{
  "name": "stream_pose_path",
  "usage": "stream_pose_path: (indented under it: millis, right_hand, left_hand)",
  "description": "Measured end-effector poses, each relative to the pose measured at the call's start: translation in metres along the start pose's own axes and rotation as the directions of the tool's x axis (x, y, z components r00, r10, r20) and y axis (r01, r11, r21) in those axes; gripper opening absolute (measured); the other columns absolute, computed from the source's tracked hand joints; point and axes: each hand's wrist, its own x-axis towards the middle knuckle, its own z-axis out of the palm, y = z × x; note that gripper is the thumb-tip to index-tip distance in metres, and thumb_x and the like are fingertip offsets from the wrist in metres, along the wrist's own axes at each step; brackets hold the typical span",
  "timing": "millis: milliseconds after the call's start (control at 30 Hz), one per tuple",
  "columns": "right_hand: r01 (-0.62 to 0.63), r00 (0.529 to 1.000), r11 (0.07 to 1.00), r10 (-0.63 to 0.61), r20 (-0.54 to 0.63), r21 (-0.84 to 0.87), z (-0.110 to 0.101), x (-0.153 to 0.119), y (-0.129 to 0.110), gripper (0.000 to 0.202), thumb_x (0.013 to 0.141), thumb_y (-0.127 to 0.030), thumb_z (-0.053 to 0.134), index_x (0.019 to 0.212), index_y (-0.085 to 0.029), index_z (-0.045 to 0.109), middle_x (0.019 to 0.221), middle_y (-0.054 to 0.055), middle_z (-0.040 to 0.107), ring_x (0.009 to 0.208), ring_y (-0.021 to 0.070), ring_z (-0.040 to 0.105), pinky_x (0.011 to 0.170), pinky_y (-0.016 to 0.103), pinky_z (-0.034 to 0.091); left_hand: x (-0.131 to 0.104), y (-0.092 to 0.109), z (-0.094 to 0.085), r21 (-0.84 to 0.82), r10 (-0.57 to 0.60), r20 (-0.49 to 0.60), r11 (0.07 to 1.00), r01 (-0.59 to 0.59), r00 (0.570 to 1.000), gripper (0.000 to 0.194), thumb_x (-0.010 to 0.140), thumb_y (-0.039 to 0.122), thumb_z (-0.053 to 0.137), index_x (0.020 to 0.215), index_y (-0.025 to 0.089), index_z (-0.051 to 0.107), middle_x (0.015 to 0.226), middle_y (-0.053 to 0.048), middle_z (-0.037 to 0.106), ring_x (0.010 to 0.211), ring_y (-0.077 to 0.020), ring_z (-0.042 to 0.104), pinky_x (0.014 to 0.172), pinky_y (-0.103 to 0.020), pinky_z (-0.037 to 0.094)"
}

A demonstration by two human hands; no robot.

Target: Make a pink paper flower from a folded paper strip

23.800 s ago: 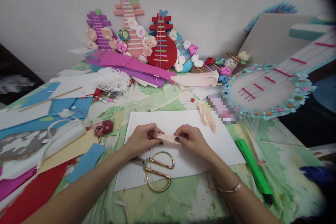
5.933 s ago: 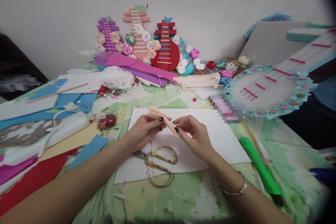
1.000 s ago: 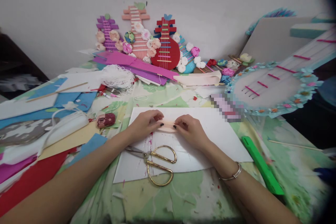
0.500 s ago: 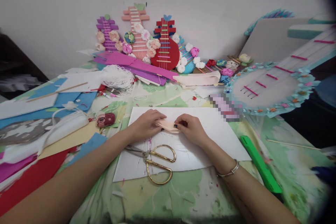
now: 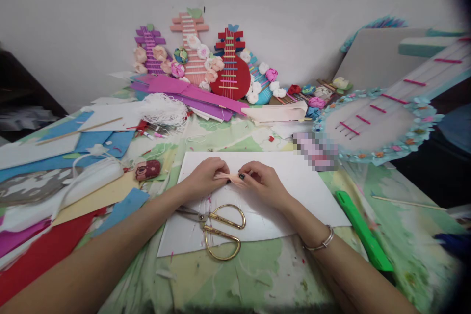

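Observation:
Between my two hands is a small peach strip of crepe paper, pinched and twisted narrow near its middle. My left hand is closed on its left end, and my right hand pinches the right part between thumb and fingers. Both hands are over a white board lying on the table. Just below them, gold-handled scissors rest across the board's front edge, blades pointing left. Part of the paper is hidden behind my fingers.
Right of the board lies a green box cutter. Paper-and-flower lute models lean on the wall, with a larger blue-edged lute at right. On the left are coloured sheets, white string and a dark red case.
The peach paper was a flat folded strip and is now squeezed and twisted in the middle. My right hand has shifted slightly left, its thumb now over the paper.

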Motion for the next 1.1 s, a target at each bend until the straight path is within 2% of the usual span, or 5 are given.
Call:
stream_pose_path:
  millis: [133,267,533,833,1100]
  right_hand:
    - [0.140,0.990,0.989,-0.139,0.028,-0.037,0.001,-0.001,-0.006,0.040,0.074,-0.032,0.064,0.111,-0.022,0.055,0.103,0.006,0.061,0.091,0.0186,0.051,0.081,0.034,0.042]
    - [0.215,0.974,0.963,-0.224,-0.044,-0.161,0.004,0.000,-0.004,0.021,0.084,-0.021,0.051,0.100,-0.021,0.064,0.079,0.005,0.065,0.081,0.0188,0.046,0.075,0.033,0.043]
    - [0.105,0.994,0.978,-0.102,0.025,-0.183,0.005,-0.002,0.000,0.023,0.085,-0.017,0.047,0.095,-0.023,0.067,0.085,0.005,0.059,0.076,0.0148,0.054,0.071,0.029,0.045]
    - [0.141,0.990,0.947,-0.140,0.024,-0.288,0.005,-0.002,-0.001,0.023,0.086,-0.022,0.047,0.099,-0.020,0.065,0.092,0.007,0.059,0.086,0.0181,0.054,0.076,0.031,0.044]
    - [0.125,0.992,0.952,-0.121,0.033,-0.279,0.006,-0.002,0.004,0.028,0.088,-0.019,0.041,0.108,-0.019,0.061,0.096,0.008,0.058,0.082,0.0162,0.055,0.076,0.029,0.045]
  left_hand:
    - [-0.002,0.004,-0.001,-0.072,0.000,-0.063,0.997,-0.005,0.998,0.002,0.069,0.016,0.054,0.068,0.017,0.055,0.072,0.000,0.055,0.073,-0.0154,0.050,0.065,-0.027,0.039]
    - [-0.005,0.007,0.000,-0.116,0.029,-0.119,0.992,-0.043,0.992,0.003,0.071,0.018,0.057,0.071,0.017,0.060,0.079,-0.001,0.052,0.072,-0.0138,0.050,0.061,-0.025,0.040]
    - [-0.007,0.002,0.003,0.036,0.008,-0.139,0.999,-0.003,0.990,0.008,0.074,0.023,0.058,0.069,0.018,0.062,0.080,-0.002,0.051,0.068,-0.0135,0.051,0.064,-0.027,0.041]
    - [-0.008,-0.007,-0.016,0.005,-0.008,-0.100,1.000,0.008,0.995,0.008,0.069,0.024,0.063,0.070,0.016,0.066,0.074,-0.001,0.059,0.053,-0.0084,0.048,0.057,-0.022,0.039]
    - [-0.008,-0.005,-0.011,0.025,0.021,-0.080,1.000,-0.019,0.997,0.013,0.073,0.026,0.060,0.071,0.014,0.065,0.065,-0.001,0.057,0.056,-0.0099,0.049,0.056,-0.021,0.037]
